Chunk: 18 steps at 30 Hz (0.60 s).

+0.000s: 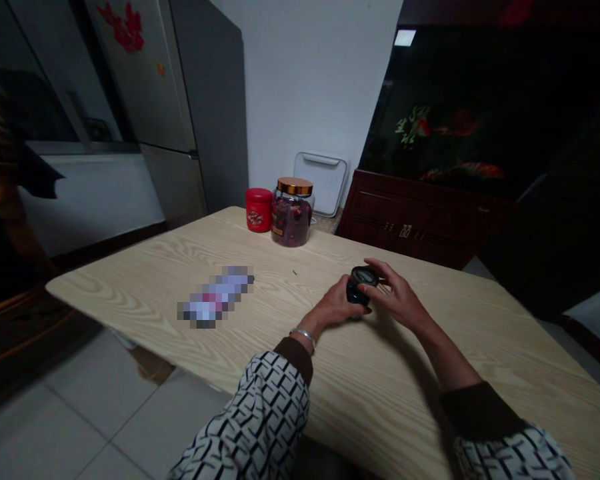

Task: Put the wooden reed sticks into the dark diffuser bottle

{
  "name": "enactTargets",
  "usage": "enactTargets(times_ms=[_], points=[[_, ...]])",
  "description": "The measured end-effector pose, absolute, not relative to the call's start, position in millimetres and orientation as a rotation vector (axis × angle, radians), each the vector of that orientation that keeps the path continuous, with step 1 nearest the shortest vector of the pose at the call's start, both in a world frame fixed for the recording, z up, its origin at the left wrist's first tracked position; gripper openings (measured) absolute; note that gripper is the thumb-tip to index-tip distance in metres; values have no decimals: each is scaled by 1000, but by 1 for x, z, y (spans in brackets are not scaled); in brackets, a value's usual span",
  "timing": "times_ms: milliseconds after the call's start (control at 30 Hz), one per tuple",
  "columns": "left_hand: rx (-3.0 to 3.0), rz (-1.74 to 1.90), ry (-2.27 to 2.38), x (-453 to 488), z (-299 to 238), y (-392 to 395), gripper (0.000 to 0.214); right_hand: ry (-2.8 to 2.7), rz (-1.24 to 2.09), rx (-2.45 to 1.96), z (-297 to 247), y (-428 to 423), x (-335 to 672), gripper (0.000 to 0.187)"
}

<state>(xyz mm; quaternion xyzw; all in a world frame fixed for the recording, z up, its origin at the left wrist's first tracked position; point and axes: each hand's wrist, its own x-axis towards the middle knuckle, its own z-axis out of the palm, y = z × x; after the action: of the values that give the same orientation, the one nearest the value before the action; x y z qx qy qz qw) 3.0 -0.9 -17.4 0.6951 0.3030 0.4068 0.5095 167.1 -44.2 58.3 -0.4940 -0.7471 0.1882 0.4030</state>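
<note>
A small dark rounded device (362, 282) with a screen on top sits just above the light wooden table (390, 380), held between both hands. My left hand (336, 307) wraps its fingers round the device's left side. Resting on its right side, my right hand (397, 295) has its fingers curled over the top edge. Both sleeves carry a black-and-white pattern, and a silver bracelet (303, 335) circles my left wrist.
A glass jar with a copper lid (293, 212) and a red tin (259, 209) stand at the table's far edge. A blurred flat object (216, 296) lies to the left. A grey fridge (180, 107), a dark cabinet (420, 223) and an aquarium (455, 133) lie beyond.
</note>
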Motion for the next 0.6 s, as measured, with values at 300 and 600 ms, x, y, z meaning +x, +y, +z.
enactTargets(times_ms=[300,600], points=[[1652,1031,673,3,-16,-2,75,-1894,235,-1438,54,-56,164,70],[1531,985,652,3,-12,-5,72,-1893,569,-1306,59,-68,176,63]])
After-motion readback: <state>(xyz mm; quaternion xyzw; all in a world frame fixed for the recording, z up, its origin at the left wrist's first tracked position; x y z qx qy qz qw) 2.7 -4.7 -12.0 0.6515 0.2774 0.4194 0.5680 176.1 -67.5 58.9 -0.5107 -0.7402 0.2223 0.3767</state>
